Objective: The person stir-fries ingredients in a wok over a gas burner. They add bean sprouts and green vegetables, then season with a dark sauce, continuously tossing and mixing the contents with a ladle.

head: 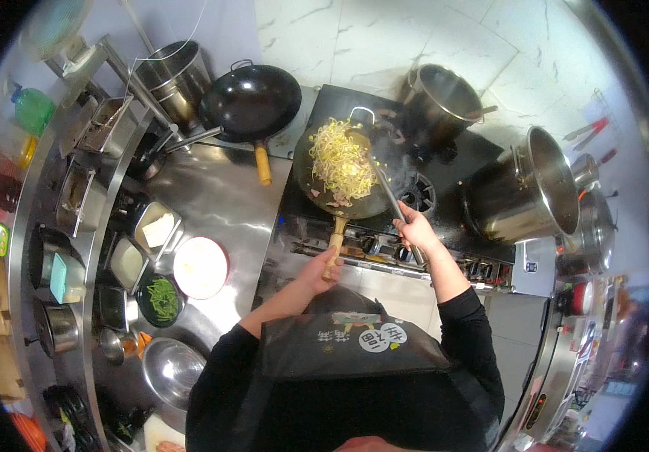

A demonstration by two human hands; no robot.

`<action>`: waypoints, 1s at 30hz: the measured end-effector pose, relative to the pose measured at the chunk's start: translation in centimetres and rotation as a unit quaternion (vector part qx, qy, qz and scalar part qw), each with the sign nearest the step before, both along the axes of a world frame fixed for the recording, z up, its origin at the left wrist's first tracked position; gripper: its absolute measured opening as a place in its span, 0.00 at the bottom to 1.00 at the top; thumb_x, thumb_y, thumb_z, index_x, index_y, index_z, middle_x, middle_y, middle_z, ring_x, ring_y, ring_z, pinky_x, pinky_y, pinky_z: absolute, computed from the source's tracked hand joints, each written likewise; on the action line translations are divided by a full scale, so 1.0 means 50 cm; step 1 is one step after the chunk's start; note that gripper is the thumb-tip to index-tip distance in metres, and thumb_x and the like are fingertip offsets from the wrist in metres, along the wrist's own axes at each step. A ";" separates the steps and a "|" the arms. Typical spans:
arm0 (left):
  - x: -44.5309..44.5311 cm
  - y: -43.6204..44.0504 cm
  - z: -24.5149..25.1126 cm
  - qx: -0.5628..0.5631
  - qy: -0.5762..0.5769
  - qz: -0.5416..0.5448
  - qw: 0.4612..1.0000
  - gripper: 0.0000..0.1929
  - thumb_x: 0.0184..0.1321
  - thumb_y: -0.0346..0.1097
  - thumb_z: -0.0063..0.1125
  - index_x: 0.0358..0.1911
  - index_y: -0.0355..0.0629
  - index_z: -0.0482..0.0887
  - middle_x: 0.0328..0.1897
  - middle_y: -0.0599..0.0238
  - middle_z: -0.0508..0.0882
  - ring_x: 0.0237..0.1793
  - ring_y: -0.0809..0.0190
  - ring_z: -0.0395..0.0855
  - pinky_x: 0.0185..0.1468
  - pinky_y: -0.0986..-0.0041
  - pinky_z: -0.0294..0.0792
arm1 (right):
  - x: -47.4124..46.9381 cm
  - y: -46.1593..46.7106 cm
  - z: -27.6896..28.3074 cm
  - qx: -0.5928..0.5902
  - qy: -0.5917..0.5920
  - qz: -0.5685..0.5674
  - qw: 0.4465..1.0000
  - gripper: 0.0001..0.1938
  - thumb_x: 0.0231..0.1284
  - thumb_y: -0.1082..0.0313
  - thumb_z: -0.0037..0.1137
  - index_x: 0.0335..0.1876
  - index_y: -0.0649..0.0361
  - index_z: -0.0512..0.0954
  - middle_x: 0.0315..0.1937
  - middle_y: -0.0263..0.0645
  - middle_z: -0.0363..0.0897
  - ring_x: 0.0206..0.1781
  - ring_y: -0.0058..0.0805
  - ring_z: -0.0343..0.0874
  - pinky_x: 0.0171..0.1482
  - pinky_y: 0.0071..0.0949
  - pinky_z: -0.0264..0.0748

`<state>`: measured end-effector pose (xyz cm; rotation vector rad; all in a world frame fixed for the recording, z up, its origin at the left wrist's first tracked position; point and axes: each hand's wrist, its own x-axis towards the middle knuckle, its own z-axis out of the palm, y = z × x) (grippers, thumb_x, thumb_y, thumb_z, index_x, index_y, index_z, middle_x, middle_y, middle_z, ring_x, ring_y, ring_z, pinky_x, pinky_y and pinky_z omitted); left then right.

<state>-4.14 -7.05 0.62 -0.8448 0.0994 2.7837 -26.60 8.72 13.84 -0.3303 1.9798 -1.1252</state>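
Observation:
My left hand [323, 271] grips the wooden handle [336, 243] of a dark wok [366, 209] on the gas range. A heap of bean sprouts [335, 155] fills much of the wok, with a few pinkish pieces of meat [340, 198] at its near side. In my right hand [416, 227] is the long metal handle of a cooking ladle or spatula [383, 181]. Its head reaches into the sprouts, which partly hide it. Steam rises to the right of the wok.
A second wok [251, 104] stands at the back left. Tall metal stockpots [443, 101] [519, 198] occupy the range's right side. On the left counter are a white plate [200, 268], a bowl of cut green vegetables [162, 300] and a steel mixing bowl [173, 373].

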 end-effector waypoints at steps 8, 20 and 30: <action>0.003 0.001 0.007 -0.008 -0.010 0.013 1.000 0.12 0.70 0.48 0.50 0.44 0.50 0.68 0.27 0.71 0.74 0.18 0.72 0.66 0.19 0.82 0.61 | 0.145 0.116 0.059 0.072 0.331 0.188 0.922 0.36 0.59 0.68 0.54 0.74 0.53 0.55 0.25 0.53 0.79 0.26 0.49 0.80 0.33 0.43 0.77; 0.003 0.004 0.004 -0.009 -0.024 0.013 1.000 0.12 0.69 0.47 0.50 0.47 0.52 0.69 0.27 0.71 0.74 0.20 0.72 0.67 0.21 0.80 0.61 | 0.277 0.196 0.120 0.243 0.352 0.277 0.861 0.36 0.60 0.67 0.50 0.75 0.58 0.51 0.16 0.48 0.75 0.21 0.50 0.76 0.28 0.48 0.72; -0.003 -0.004 0.002 -0.007 -0.024 0.000 1.000 0.16 0.69 0.48 0.51 0.53 0.51 0.70 0.27 0.73 0.72 0.20 0.73 0.65 0.21 0.83 0.61 | 0.120 0.114 -0.005 0.182 0.417 0.212 0.865 0.35 0.58 0.69 0.49 0.74 0.55 0.55 0.23 0.54 0.79 0.26 0.53 0.80 0.32 0.50 0.76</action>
